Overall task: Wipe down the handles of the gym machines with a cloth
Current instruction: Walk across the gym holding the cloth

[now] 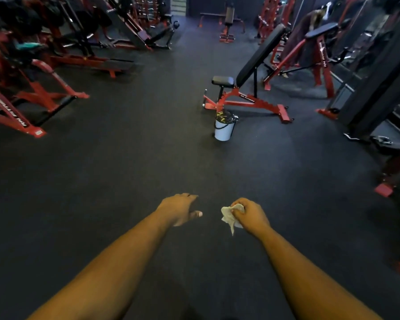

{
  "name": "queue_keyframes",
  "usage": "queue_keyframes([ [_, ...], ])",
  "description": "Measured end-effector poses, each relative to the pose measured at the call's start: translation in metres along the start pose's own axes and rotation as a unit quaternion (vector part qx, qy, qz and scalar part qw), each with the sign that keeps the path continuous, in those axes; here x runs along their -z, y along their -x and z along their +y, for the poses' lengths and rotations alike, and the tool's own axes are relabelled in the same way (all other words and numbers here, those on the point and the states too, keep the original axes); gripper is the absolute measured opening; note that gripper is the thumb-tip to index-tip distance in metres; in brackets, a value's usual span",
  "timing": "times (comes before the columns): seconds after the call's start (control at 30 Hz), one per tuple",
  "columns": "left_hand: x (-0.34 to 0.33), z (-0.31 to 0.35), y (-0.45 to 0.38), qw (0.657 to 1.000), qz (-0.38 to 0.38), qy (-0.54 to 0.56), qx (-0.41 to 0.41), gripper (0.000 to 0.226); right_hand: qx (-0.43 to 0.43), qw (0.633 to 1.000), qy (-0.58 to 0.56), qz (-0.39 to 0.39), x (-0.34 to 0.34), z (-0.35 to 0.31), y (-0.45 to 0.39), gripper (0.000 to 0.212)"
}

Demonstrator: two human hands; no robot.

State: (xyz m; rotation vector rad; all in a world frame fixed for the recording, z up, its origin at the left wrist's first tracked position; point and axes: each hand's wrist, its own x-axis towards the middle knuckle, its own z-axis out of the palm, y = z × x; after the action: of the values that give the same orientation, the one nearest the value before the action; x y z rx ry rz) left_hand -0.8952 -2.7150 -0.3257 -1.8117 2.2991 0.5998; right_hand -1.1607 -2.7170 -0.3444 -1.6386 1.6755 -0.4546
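My right hand (252,215) was clenched round the cloth (231,215), a pale crumpled wad with a loose tail hanging under my fist, out over the middle of the dark floor (125,169). My left hand (179,210) was empty, fingers relaxed. Soft and light, I judged; better bunched in the palm than held by a corner. The white bucket (224,128) stood by the bench (245,98), well ahead.
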Motion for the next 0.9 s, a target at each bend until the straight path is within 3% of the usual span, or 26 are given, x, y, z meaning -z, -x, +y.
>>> queue_keyframes([
  [0.33,0.076,-0.051,-0.215,0.999,-0.006,-0.030,-0.016,0.078,-0.001,0.991,-0.126,0.039,0.029,-0.015,-0.231,0.004],
  [0.63,0.167,-0.107,-0.373,1.000,-0.002,-0.004,0.017,0.077,0.022,0.997,-0.067,-0.010,0.066,-0.074,-0.443,0.006],
  [0.9,0.233,-0.215,-0.537,1.000,-0.009,-0.015,0.002,0.078,0.020,0.999,-0.030,-0.020,0.048,-0.115,-0.631,0.007],
])
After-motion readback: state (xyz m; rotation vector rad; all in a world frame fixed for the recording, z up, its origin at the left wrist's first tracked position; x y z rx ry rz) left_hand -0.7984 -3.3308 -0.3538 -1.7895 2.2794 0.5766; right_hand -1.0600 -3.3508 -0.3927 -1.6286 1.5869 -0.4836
